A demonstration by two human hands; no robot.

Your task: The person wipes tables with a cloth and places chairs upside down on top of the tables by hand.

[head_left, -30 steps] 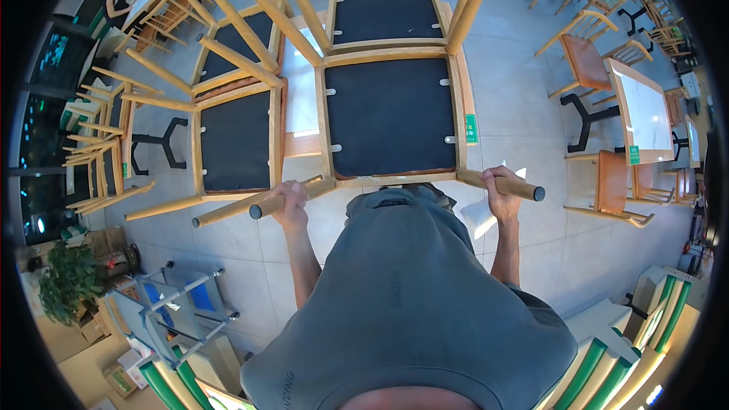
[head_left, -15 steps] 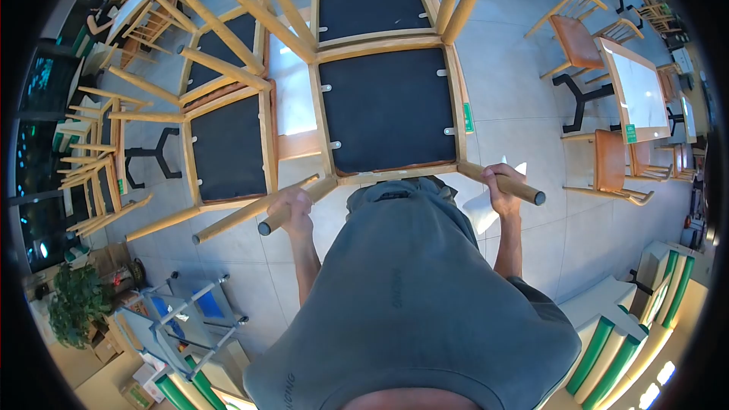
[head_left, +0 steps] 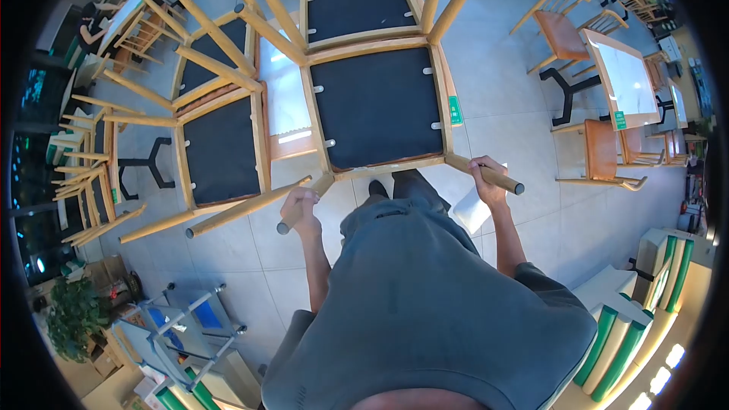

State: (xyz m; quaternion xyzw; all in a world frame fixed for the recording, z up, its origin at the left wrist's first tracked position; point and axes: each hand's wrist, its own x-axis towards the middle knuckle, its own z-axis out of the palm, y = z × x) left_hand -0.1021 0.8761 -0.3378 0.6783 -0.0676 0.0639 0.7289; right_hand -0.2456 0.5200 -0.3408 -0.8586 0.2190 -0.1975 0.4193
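An upside-down wooden chair [head_left: 377, 110] with a black seat underside rests at the table, its legs pointing up and toward me. My left hand [head_left: 302, 205] is closed around its near left leg, close to the capped end. Around the near right leg, my right hand [head_left: 490, 178] is closed too, with the fingers over the top. A white cloth or paper [head_left: 472, 212] shows below and behind my right hand; whether that hand also holds it, I cannot tell. Beyond this chair, a second upturned chair [head_left: 360, 6] lies against it.
More upturned chairs [head_left: 222, 150] lie to the left on the white-topped table [head_left: 285, 95]. At the right stand another table [head_left: 624, 76] and upright chairs with brown seats [head_left: 600, 150]. Behind me are a metal-framed cart [head_left: 178, 326], a plant [head_left: 74, 319] and green-striped benches [head_left: 619, 353].
The view has shifted slightly, and my lower legs and a shoe now show below the chair. Both hands keep hold of the chair legs. The white cloth or paper sits a little further left.
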